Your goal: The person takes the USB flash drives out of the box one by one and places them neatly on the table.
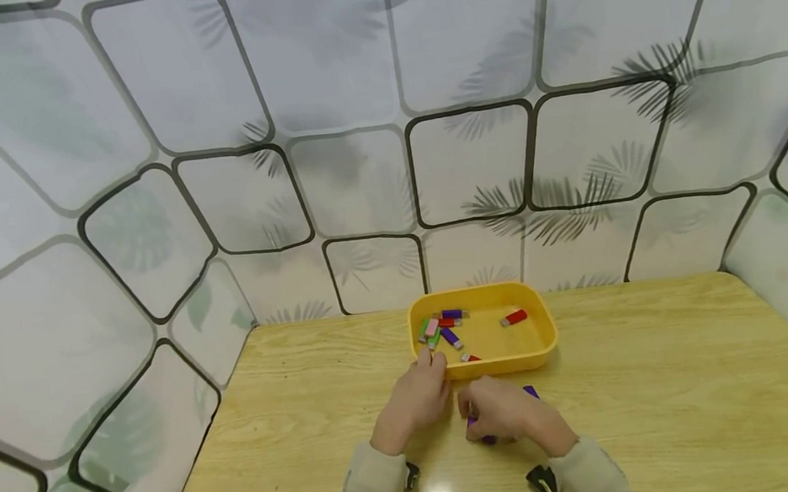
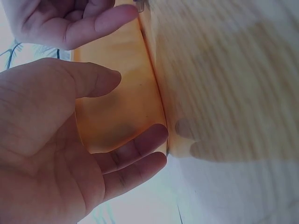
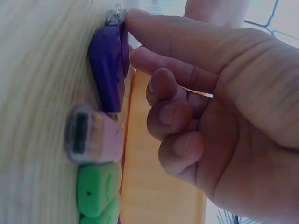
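Note:
Several small USB sticks lie in a yellow tray point(image 1: 548, 346), among them a red USB stick point(image 1: 514, 318) and a blue-purple one point(image 1: 452, 339). My left hand point(image 1: 421, 390) rests at the tray's near-left rim with relaxed fingers and holds nothing. In front of the tray, my right hand point(image 1: 500, 407) pinches a purple USB stick point(image 3: 106, 70) at the table, thumb and index finger at its end and the other fingers curled. Beside that stick are a pink USB stick point(image 3: 110, 142) with a clear cap and a green USB stick point(image 3: 97, 189).
The tray stands near the back of a light wooden table point(image 1: 668, 379). Behind the table hangs a patterned curtain point(image 1: 471, 163). A dark strap piece point(image 1: 541, 480) shows by the right sleeve, and another strap piece point(image 1: 412, 475) by the left.

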The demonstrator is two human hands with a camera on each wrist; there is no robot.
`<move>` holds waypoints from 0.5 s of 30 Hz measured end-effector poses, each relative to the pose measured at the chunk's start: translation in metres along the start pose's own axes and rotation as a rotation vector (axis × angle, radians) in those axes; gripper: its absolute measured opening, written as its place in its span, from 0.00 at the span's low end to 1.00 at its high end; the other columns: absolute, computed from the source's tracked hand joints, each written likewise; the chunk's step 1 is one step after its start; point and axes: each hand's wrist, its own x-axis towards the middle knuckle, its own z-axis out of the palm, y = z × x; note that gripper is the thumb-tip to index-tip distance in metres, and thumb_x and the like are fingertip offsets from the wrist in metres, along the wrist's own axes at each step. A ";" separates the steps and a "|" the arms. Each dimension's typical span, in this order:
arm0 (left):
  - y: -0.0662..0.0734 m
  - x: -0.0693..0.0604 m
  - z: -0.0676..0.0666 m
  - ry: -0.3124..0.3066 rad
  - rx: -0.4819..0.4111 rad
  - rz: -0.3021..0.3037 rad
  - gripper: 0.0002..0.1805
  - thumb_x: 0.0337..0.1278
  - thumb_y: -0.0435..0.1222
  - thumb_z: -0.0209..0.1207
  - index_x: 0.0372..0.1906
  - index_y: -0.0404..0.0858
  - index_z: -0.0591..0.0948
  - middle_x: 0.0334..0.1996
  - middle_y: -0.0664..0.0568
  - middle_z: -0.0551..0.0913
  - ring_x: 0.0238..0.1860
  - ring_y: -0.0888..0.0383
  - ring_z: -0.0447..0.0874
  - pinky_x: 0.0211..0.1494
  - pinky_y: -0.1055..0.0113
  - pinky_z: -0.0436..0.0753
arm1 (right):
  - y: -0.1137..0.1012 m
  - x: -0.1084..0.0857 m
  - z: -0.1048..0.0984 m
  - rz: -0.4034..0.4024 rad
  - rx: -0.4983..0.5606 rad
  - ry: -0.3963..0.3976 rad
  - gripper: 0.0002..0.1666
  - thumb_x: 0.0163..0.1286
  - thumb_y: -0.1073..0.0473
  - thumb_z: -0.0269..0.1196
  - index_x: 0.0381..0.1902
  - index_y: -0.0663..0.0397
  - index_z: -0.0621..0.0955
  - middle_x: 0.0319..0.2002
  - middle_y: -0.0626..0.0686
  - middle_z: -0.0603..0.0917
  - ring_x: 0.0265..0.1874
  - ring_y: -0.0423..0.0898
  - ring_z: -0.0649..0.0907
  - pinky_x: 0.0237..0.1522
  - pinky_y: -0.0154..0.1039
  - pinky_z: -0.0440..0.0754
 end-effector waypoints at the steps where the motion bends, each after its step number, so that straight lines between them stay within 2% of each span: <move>1: 0.000 0.000 0.000 0.001 0.005 0.000 0.11 0.70 0.38 0.55 0.48 0.36 0.70 0.37 0.47 0.67 0.30 0.54 0.74 0.28 0.65 0.75 | 0.001 0.000 -0.001 0.005 -0.006 0.007 0.09 0.55 0.61 0.74 0.32 0.52 0.83 0.22 0.40 0.78 0.18 0.34 0.74 0.24 0.33 0.74; 12: 0.000 0.000 0.000 0.010 0.007 -0.001 0.11 0.69 0.37 0.55 0.48 0.35 0.71 0.37 0.46 0.68 0.30 0.54 0.76 0.28 0.64 0.77 | 0.005 -0.002 -0.005 0.053 -0.052 0.025 0.15 0.51 0.58 0.77 0.32 0.52 0.82 0.24 0.43 0.78 0.22 0.38 0.74 0.27 0.36 0.73; 15: 0.000 0.000 0.001 0.013 0.009 0.000 0.11 0.69 0.37 0.55 0.48 0.35 0.71 0.37 0.46 0.68 0.30 0.53 0.76 0.29 0.64 0.77 | 0.005 -0.003 -0.006 0.060 -0.050 0.026 0.17 0.51 0.58 0.78 0.35 0.54 0.82 0.26 0.44 0.80 0.23 0.38 0.75 0.29 0.37 0.75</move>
